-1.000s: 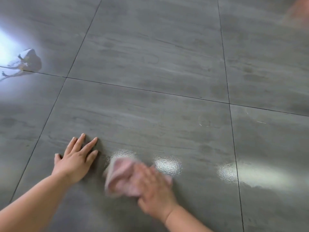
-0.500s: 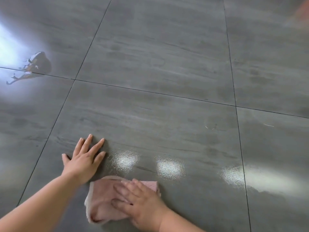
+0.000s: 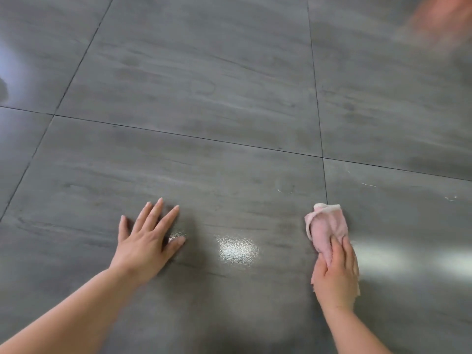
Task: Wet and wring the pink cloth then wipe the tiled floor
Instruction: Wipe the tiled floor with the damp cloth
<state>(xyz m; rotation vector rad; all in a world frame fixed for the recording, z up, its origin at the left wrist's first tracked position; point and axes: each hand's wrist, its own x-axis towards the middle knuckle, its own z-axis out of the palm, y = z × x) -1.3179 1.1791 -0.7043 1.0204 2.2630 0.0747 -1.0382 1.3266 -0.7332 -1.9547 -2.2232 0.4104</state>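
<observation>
The pink cloth [image 3: 327, 226] is bunched on the grey tiled floor [image 3: 204, 80], lying over a grout line at the lower right. My right hand [image 3: 335, 274] presses down on its near end, fingers on top of the fabric. My left hand [image 3: 146, 241] lies flat on the tile to the left, fingers spread, holding nothing. About one hand's length of bare tile with a bright light reflection separates the two hands.
Large glossy grey tiles with dark grout lines stretch all around. A few thin white fibres [image 3: 284, 191] lie on the floor just beyond the cloth. A blurred orange-pink shape [image 3: 444, 14] shows at the top right corner.
My right hand has swept the cloth from beside my left hand far to the right, across the tile to the grout line. The view has shifted rightward; my left hand stays planted.
</observation>
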